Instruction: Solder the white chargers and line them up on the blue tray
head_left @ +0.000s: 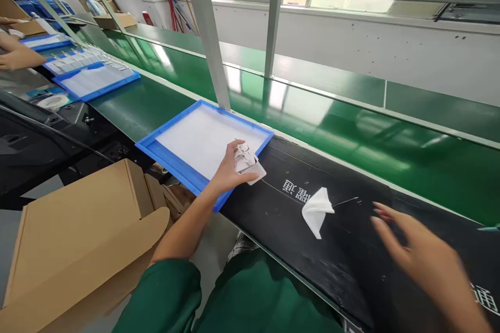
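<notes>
**At the tray's near corner: left hand grips a clear packet**

Over the near-right corner of the blue tray [172, 158], the left hand [228, 171] has its fingers [239, 145] curled shut around a clear packet [247, 162]. Thumb underneath, fingers on top, and the packet pokes out to the right, its lower edge hanging just past the tray rim above the black worktop [312, 270]. What sits inside the packet is hard to make out: a pale shape behind glossy film, no more.

Across to the right hand [424, 257]: open, fingers spread, holding nothing, hovering above the worktop. It is blurred, and its wrist is cut off at the picture's edge. A crumpled white wipe [315, 212] lies on the worktop between the two hands, near the right fingertips but apart from them.

A cardboard box [78, 234] sits lower left, its inside hidden. Beyond the worktop runs the green belt [351, 135].
</notes>
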A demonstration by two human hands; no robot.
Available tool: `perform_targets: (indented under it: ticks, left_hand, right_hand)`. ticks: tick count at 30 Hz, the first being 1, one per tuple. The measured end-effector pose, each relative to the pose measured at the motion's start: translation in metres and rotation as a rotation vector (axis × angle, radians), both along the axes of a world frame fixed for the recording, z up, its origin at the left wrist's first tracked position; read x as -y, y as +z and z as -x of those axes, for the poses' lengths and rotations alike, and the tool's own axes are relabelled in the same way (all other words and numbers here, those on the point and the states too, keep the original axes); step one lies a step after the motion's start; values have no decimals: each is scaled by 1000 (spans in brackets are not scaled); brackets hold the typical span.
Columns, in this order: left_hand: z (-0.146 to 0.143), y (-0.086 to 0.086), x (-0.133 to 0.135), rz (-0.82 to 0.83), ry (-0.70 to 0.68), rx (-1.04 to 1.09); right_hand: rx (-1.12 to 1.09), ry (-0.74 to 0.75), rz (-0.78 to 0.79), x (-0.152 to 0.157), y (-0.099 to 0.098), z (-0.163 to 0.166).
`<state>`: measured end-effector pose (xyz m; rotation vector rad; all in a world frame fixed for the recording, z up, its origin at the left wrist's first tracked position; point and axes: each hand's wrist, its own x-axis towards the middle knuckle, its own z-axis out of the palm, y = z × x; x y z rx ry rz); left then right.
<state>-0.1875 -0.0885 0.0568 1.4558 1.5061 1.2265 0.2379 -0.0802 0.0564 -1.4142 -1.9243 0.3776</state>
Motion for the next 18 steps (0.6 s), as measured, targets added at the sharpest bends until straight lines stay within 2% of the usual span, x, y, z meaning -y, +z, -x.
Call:
perform_targets:
  ticks: [1,3,5,7,9,11,13,18]
  left_hand:
    - [7,-2,-1,26,11,11]
    - [16,-5,-7,54,50,8]
    - [21,-8,-18,37,102,-24]
    - [27,-11,-32,-7,158,-77]
    - [33,-13,-48,-24,217,-133]
    - [39,-15,-65,-7,262,-194]
    - [43,-19,-81,18,275,-281]
    - [38,-32,-120,52,255,-488]
  right_hand:
    - [141,151,-17,-3,-2,35]
    - [224,480,-58,-13,-7,109]
    - [273,715,-55,-25,-16,177]
    - [340,840,-23,-35,-25,232]
    - [399,889,-28,-41,-33,272]
    - [457,894,-55,-42,-39,295]
    - [497,905,-65,-39,-43,303]
    - [468,912,-57,-28,-51,292]
